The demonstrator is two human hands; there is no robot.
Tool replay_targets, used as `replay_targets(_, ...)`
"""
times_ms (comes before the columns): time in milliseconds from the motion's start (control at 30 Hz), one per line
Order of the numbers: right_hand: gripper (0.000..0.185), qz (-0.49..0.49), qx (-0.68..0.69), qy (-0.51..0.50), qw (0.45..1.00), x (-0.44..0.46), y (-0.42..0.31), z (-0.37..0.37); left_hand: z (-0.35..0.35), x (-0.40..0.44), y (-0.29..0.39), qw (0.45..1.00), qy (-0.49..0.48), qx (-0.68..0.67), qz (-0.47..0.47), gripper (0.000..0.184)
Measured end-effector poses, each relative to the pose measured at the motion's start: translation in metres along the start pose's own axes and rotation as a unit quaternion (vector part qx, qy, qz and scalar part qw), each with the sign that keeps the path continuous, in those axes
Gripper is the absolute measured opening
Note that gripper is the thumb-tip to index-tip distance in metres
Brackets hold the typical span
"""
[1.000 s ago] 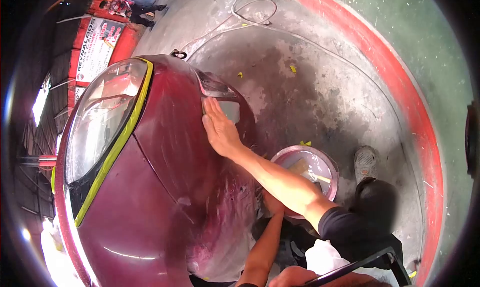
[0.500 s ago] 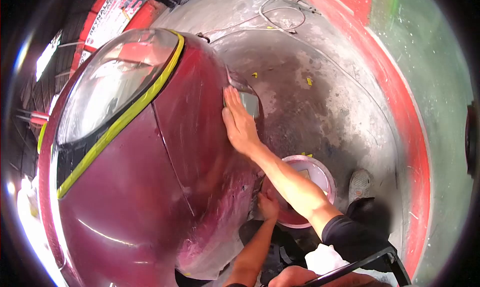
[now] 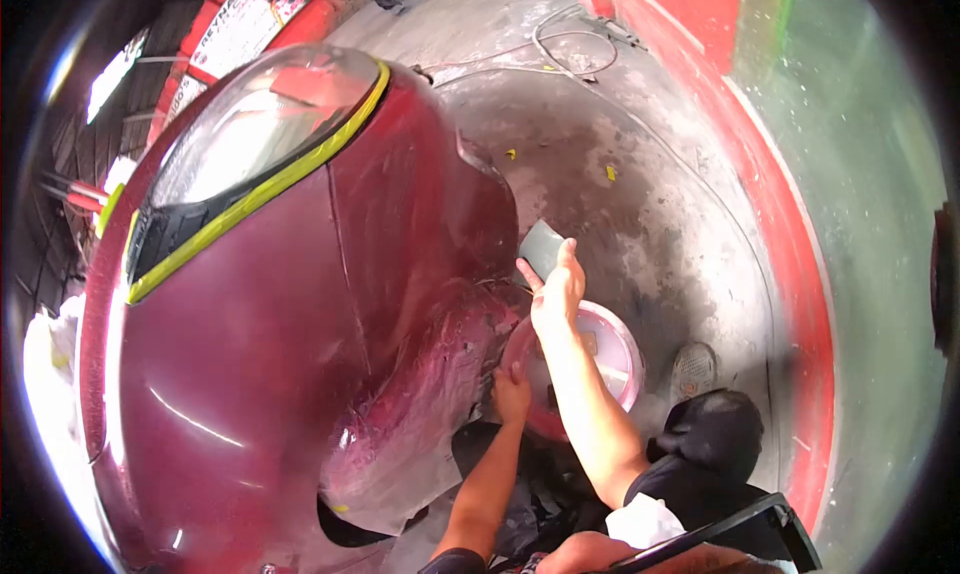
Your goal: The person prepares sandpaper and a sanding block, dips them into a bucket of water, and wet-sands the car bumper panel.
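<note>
Maroon car [image 3: 250, 344] beside bucket [image 3: 618, 346], hose [image 3: 660, 126] behind

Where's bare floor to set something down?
Concrete floor beyond bucket, between car and hose, bare except yellow scraps. Narrower strip right of shoe. Crowded: bucket-to-car gap, left hand there; right hand with gray sheet by bucket's far rim.

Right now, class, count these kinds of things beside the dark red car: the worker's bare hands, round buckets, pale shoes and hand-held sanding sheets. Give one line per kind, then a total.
Bare hands: 2 (left hand, right hand)
Round bucket: 1
Pale shoe: 1
Hand-held sanding sheet: 1
Total: 5
</note>
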State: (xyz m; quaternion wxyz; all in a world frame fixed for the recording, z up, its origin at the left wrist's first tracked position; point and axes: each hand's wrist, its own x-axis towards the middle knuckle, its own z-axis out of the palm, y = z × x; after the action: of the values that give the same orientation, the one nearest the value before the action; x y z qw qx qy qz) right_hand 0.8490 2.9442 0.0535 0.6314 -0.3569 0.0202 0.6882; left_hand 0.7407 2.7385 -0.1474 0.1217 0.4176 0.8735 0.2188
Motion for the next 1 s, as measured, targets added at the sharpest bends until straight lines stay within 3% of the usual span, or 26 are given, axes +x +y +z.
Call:
replay_targets(33, 0.033, 0.02, 0.059, 0.064, 0.996, -0.003, -0.011, 0.001, 0.001, -0.003, -0.002, 0.999, 0.005, 0.034, 0.027, 0.048)
replay_targets(67, 0.033, 0.016, 0.07, 0.066, 0.995, 0.005, -0.011, -0.005, -0.005, -0.002, 0.014, 0.996, 0.011, 0.065, 0.056, 0.05)
replay_targets(100, 0.033, -0.043, -0.049, 0.048, 0.997, 0.017, -0.006, -0.012, -0.009, -0.011, 0.028, 0.995, 0.01, 0.07, 0.065, 0.05)
replay_targets(133, 0.033, -0.097, -0.171, 0.03, 0.98, 0.024, -0.002, -0.018, -0.032, -0.033, 0.071, 0.981, 0.12, 0.09, 0.12, 0.049)
replay_targets(167, 0.033, -0.09, -0.167, 0.034, 0.981, 0.023, -0.008, -0.018, -0.04, -0.051, 0.096, 0.952, 0.226, 0.11, 0.172, 0.048)
replay_targets(200, 0.031, -0.096, -0.103, -0.006, 0.99, 0.023, -0.012, -0.018, 0.003, -0.044, 0.068, 0.953, 0.118, -0.148, 0.237, 0.047)
replay_targets(233, 0.028, -0.103, -0.038, -0.045, 0.993, 0.021, -0.02, -0.014, 0.037, -0.034, 0.036, 0.875, -0.001, -0.395, 0.28, 0.047)
replay_targets(267, 0.026, -0.115, 0.028, -0.085, 0.989, 0.017, -0.03, -0.01, 0.045, -0.033, 0.033, 0.894, -0.136, -0.359, 0.231, 0.047)
replay_targets(300, 0.025, -0.089, 0.022, -0.094, 0.991, 0.008, -0.042, -0.002, 0.038, -0.031, 0.047, 0.937, -0.248, -0.171, 0.178, 0.047)
replay_targets(367, 0.028, -0.09, -0.041, -0.115, 0.988, -0.012, -0.061, 0.013, 0.042, -0.02, 0.057, 0.927, -0.339, -0.054, 0.149, 0.046)
replay_targets(433, 0.033, -0.102, -0.118, -0.154, 0.976, -0.02, -0.074, 0.019, 0.043, -0.018, 0.054, 0.926, -0.347, -0.038, 0.145, 0.046)
replay_targets(567, 0.033, -0.14, -0.115, -0.161, 0.97, -0.027, -0.083, 0.027, 0.04, -0.013, 0.047, 0.92, -0.363, -0.057, 0.135, 0.046)
replay_targets(767, 0.033, -0.155, -0.284, -0.172, 0.93, -0.037, -0.087, 0.027, 0.04, -0.002, 0.041, 0.92, -0.361, -0.086, 0.125, 0.046)
replay_targets(1000, 0.031, -0.133, -0.304, -0.231, 0.915, -0.044, -0.08, 0.021, 0.034, 0.003, 0.04, 0.919, -0.359, -0.099, 0.127, 0.046)
